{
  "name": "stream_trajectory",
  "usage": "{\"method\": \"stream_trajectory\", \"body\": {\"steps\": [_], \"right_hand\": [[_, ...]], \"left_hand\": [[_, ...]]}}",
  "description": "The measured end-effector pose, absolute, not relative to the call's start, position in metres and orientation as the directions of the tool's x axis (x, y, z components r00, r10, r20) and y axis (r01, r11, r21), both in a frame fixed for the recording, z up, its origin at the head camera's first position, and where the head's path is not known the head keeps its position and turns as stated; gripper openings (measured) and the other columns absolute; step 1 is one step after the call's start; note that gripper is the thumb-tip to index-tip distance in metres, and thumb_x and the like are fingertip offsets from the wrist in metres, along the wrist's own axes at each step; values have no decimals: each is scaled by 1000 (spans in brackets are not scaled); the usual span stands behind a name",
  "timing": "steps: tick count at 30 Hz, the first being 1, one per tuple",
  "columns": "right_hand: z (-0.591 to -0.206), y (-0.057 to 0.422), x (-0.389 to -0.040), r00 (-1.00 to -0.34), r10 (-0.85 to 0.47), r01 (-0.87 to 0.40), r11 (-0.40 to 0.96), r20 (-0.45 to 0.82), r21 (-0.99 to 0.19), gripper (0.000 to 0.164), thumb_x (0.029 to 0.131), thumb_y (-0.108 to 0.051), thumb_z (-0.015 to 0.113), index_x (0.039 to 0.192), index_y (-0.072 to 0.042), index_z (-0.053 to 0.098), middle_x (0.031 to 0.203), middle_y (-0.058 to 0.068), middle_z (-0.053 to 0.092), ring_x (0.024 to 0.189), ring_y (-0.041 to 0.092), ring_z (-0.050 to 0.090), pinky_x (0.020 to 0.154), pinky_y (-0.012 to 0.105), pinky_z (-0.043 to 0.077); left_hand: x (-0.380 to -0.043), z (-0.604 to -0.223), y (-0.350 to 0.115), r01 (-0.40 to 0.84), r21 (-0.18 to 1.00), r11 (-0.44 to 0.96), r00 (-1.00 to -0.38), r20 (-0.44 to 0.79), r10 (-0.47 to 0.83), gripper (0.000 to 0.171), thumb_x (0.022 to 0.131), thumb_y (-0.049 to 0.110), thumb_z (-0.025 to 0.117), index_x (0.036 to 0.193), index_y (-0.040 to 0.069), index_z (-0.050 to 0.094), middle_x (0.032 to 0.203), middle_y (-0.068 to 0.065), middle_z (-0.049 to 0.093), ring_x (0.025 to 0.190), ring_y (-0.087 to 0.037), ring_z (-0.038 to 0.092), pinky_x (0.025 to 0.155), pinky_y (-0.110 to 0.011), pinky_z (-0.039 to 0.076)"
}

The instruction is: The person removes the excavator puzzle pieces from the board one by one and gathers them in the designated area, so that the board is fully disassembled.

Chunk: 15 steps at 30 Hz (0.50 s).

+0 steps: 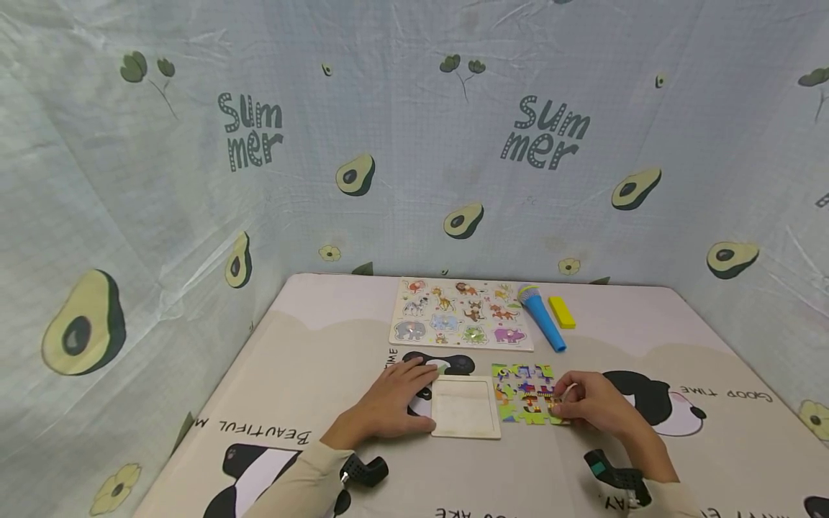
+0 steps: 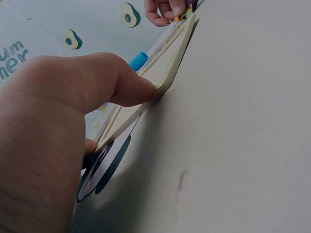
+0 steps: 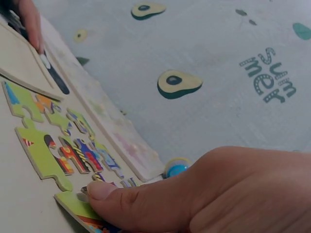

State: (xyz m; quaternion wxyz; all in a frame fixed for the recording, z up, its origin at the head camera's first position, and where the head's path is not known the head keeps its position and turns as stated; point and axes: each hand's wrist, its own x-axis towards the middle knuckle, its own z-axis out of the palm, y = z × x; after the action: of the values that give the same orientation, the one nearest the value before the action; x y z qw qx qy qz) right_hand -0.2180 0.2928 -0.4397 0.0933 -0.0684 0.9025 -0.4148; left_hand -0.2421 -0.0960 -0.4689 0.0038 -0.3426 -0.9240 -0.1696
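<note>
My left hand [image 1: 397, 401] rests at the left side of an empty shallow wooden puzzle tray [image 1: 466, 436]. Its thumb [image 2: 138, 92] lies on the tray's rim, and its other fingers reach toward the far left corner. Just right of the tray is a colourful jigsaw puzzle [image 1: 523, 392] laid out on the table, with gaps between some pieces. My right hand [image 1: 592, 404] pinches a green-edged puzzle piece [image 3: 77, 206] at the near right corner of the jigsaw. That piece is slightly tilted and partly hidden by the thumb.
Behind the jigsaw lies an animal puzzle board [image 1: 461, 314]. A blue toy microphone [image 1: 544, 320] and a yellow block [image 1: 561, 312] are to the right of that board. The patterned tablecloth [image 1: 363, 324] reaches back to hanging sheets [image 1: 401, 108] printed with avocados.
</note>
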Motion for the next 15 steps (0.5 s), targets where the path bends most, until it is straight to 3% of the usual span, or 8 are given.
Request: {"method": "stream_trajectory", "body": {"steps": [8, 15], "right_hand": [[-442, 292, -220, -988, -96, 15, 721, -121, -693, 39, 78, -21, 89, 100, -4, 61, 74, 4, 55, 59, 19, 52, 48, 30, 43], [-442, 290, -219, -991, -75, 23, 707, -107, -707, 39, 77, -20, 89, 99, -5, 61, 76, 5, 54, 57, 18, 53, 47, 29, 44]], "left_hand": [[-243, -469, -95, 635, 310, 708, -765, 121, 633, 84, 83, 54, 67, 156, 20, 43, 160, 2, 42, 152, -25, 28, 122, -54, 22], [-242, -468, -95, 632, 314, 708, -766, 117, 632, 85, 83, 53, 68, 156, 18, 42, 159, 1, 42, 152, -25, 28, 122, -54, 22]]}}
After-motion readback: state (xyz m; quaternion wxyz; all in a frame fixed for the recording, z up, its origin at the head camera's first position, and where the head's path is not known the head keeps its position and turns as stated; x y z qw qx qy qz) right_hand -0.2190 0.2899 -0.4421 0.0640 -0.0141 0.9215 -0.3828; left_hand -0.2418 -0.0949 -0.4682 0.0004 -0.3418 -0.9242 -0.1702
